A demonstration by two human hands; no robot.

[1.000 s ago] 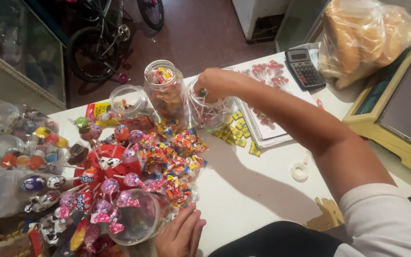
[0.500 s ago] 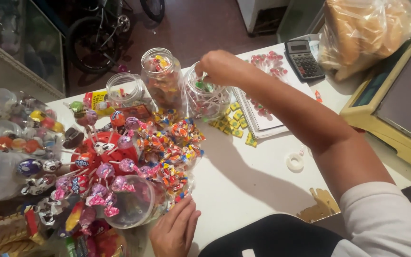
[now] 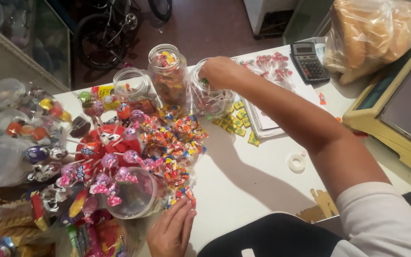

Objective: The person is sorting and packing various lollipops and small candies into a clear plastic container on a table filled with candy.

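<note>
Near the top middle of the frame, the right hand [image 3: 220, 71] reaches into the mouth of a clear jar [image 3: 210, 97] full of white-stick lollipops. Its fingers are curled down inside the jar, so I cannot tell if they hold a lollipop or nothing.

Down at the bottom middle, the left hand [image 3: 172, 231] lies flat and open on the white table [image 3: 253, 181]. It holds nothing. Its fingertips touch the edge of a big pile of wrapped sweets [image 3: 167, 143].

How far along? The lollipop jar looks partly full. A tall jar [image 3: 169, 76] just left of it is nearly full of sweets. A third jar [image 3: 130, 84], further left, looks almost empty. A round tub [image 3: 139, 192] lies tipped over in the pile at the lower left. Lots of sweets are not yet in any jar, so I think much sorting is left.

Counting: three jars standing up, one tipped tub, two hands. On the right side I see one calculator [image 3: 308, 61], one bag of bread [image 3: 374, 33] in the upper right corner, one notebook [image 3: 262, 119], and one small tape roll [image 3: 297, 162].
</note>
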